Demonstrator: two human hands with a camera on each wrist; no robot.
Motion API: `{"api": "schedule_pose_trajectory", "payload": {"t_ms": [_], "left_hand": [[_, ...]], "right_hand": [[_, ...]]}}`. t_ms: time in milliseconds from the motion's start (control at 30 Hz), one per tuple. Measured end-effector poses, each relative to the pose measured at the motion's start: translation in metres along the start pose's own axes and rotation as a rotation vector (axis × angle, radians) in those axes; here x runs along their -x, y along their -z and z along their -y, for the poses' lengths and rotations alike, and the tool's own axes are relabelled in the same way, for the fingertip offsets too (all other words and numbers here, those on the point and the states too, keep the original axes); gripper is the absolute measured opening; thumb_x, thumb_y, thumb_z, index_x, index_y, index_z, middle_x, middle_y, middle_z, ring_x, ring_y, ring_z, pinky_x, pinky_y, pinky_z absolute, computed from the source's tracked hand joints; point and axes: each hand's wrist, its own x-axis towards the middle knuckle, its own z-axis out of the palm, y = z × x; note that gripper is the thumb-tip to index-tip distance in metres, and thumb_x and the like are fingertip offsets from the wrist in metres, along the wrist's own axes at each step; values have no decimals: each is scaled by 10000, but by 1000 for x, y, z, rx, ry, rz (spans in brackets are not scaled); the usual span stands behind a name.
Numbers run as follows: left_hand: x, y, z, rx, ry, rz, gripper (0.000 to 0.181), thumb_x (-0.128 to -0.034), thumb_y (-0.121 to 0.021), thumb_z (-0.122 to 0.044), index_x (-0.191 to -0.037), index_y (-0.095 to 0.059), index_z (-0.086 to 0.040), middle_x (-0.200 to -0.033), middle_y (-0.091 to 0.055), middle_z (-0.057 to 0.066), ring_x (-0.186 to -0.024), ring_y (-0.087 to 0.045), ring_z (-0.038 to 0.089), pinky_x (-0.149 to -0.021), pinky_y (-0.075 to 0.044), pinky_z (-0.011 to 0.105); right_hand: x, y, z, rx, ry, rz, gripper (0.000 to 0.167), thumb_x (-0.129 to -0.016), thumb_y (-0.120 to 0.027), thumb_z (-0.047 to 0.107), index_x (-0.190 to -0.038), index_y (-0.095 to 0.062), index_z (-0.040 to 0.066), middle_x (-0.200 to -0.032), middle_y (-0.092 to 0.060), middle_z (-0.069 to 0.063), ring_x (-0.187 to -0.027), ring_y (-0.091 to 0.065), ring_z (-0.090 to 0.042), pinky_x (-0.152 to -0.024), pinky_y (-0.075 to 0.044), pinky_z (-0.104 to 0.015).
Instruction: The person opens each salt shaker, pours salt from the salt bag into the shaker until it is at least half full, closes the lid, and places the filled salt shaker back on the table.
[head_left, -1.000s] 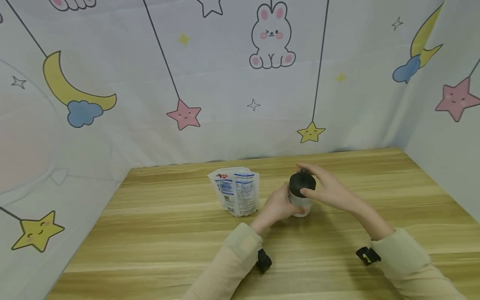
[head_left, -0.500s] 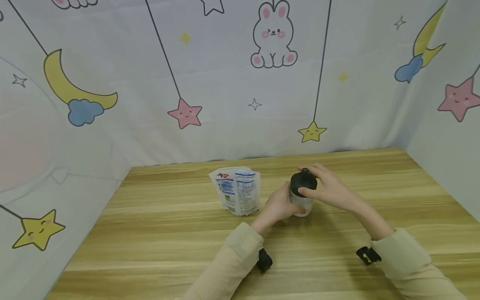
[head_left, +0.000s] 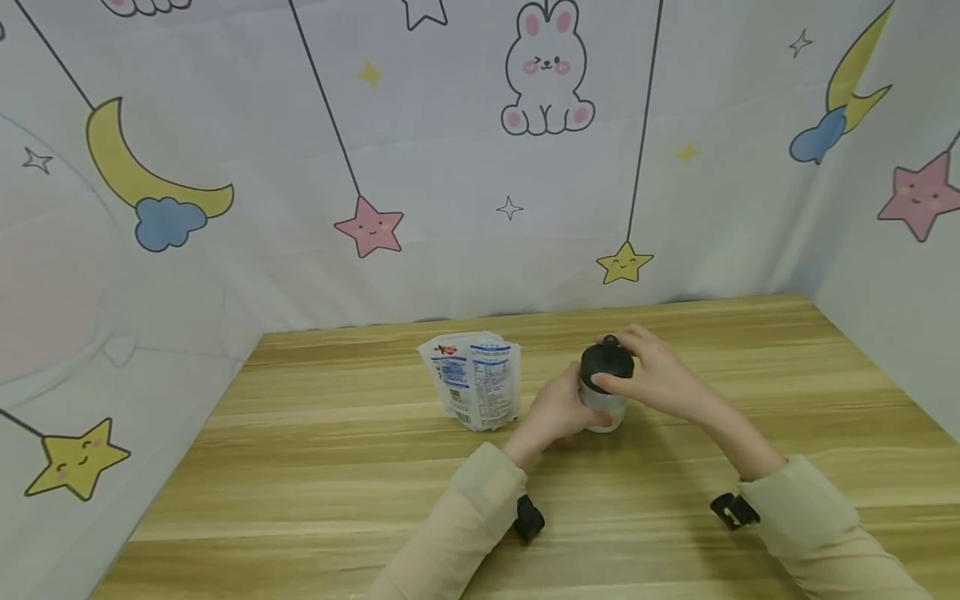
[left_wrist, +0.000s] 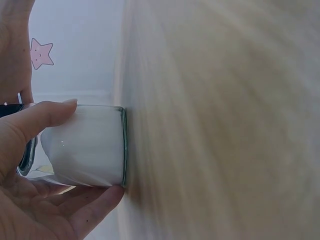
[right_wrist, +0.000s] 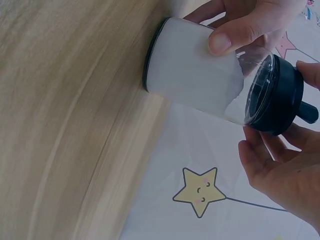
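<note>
A clear glass jar (right_wrist: 192,65), mostly filled with something white, stands on the table. Its black lid (head_left: 606,368) with a small knob sits on top. My left hand (head_left: 557,410) grips the jar's body, thumb on the near side and fingers round the far side, as the left wrist view also shows on the white-filled glass (left_wrist: 92,145). My right hand (head_left: 663,375) holds the lid's rim between thumb and fingers. In the right wrist view the black lid (right_wrist: 280,95) rests against the jar's mouth. What the white contents are, I cannot tell.
Left of the jar, a white plastic pouch (head_left: 476,383) with blue and red print stands upright on the wooden table (head_left: 337,467). A white cloth (head_left: 450,167) with a rabbit, stars and moons hangs behind and at both sides.
The right thumb has shifted slightly to the left along the lid's near edge. The jar, left hand and pouch stay in place.
</note>
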Motion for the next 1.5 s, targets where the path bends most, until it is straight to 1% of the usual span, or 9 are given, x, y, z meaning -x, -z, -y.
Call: {"api": "schedule_pose_trajectory", "payload": {"t_ms": [133,300,600,667,767,900,1033,1233,1500], "left_hand": [[0,1,-1,-1,6,2,702,-754,-810,-248,-1348,-462,-115,-1285,-614,100,-1129,-609,257,-877,-509,363],[1,2,-2,-3,7,1,698,-749,-815,-251,-1341,-468,-120,-1276,-619,96,-1118,-613,253,-860,-513,355],[-2,1,-1,2,20,4,682,-749,-817,-284,-1322,-480,-132,-1268,-617,81,-1125,-604,248,-889,-503,372],[-2,0,-1,1,28,2,680,-745,-820,-282,-1317,-483,-132,-1265,-618,80,-1122,-606,246,-892,-504,375],[-3,-1,-1,-5,31,2,688,-742,-824,-276,-1320,-483,-125,-1275,-616,82,-1133,-606,247,-900,-505,379],[-3,-1,-1,-14,21,-7,692,-736,-827,-254,-1317,-483,-108,-1283,-616,92,-1145,-607,253,-917,-501,385],[-3,0,0,-14,13,-17,672,-727,-827,-226,-1297,-493,-103,-1268,-624,95,-1136,-610,252,-918,-497,382],[-2,0,-1,-27,13,-10,656,-733,-820,-236,-1288,-495,-107,-1258,-628,90,-1120,-614,249,-898,-502,375],[-3,-1,0,-28,8,-17,657,-725,-824,-227,-1281,-496,-107,-1250,-631,87,-1110,-617,244,-895,-501,370]], "right_hand": [[1,-1,3,11,-3,-17,548,-873,-692,371,-1311,-548,76,-1311,-513,-154,-1257,-467,-411,-984,-386,-627],[2,-4,6,55,-21,-69,556,-858,-708,382,-1290,-568,62,-1199,-540,-138,-1146,-534,-381,-925,-441,-573],[4,-8,17,101,-94,-142,581,-842,-718,391,-1255,-580,6,-1159,-546,-176,-1034,-552,-360,-828,-473,-499],[5,-8,17,100,-94,-134,608,-843,-715,400,-1267,-565,-8,-1169,-539,-189,-1041,-546,-365,-831,-478,-504],[6,-5,13,45,-67,-93,636,-851,-716,375,-1325,-516,0,-1231,-510,-199,-1117,-511,-384,-889,-461,-541],[6,0,5,-42,12,-25,655,-854,-728,267,-1392,-448,18,-1334,-482,-213,-1231,-459,-422,-996,-392,-598],[4,3,1,-63,70,29,611,-870,-705,224,-1393,-456,30,-1404,-478,-208,-1274,-461,-449,-1023,-367,-624],[3,3,1,-90,66,50,562,-879,-691,204,-1373,-483,35,-1417,-469,-209,-1297,-444,-458,-1030,-359,-633],[2,5,1,-77,58,50,557,-876,-696,221,-1363,-500,34,-1412,-479,-211,-1289,-460,-449,-1024,-373,-624]]}}
